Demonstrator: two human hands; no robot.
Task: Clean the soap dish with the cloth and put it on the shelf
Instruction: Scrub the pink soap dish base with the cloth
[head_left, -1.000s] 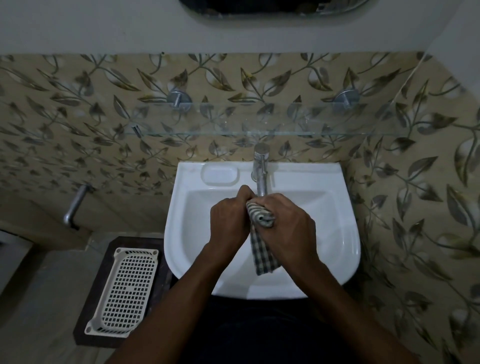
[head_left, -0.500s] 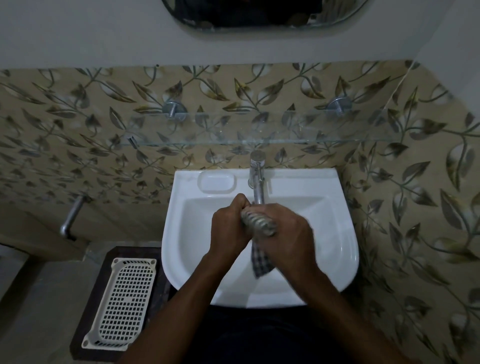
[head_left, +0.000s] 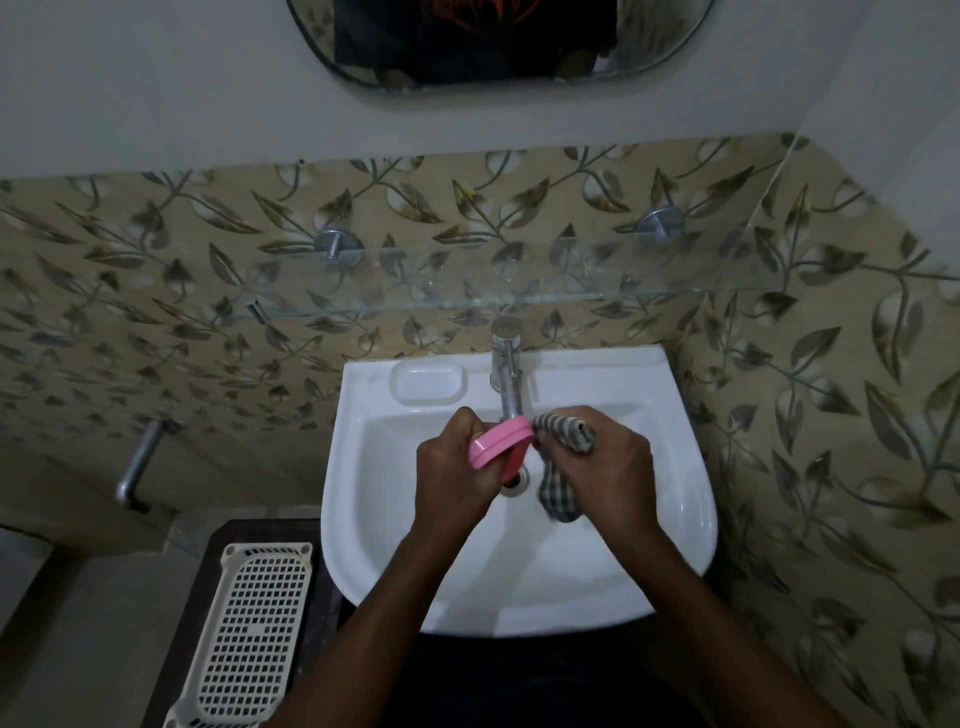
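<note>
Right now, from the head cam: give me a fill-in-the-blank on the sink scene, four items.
1. The left hand holds a ___ soap dish.
2. The right hand grips the checked ___.
3. Both hands are over the white ___, just below the tap.
4. The soap dish is not yet on the glass ___ above the tap.

Missing words: pink; cloth; sink; shelf.
</note>
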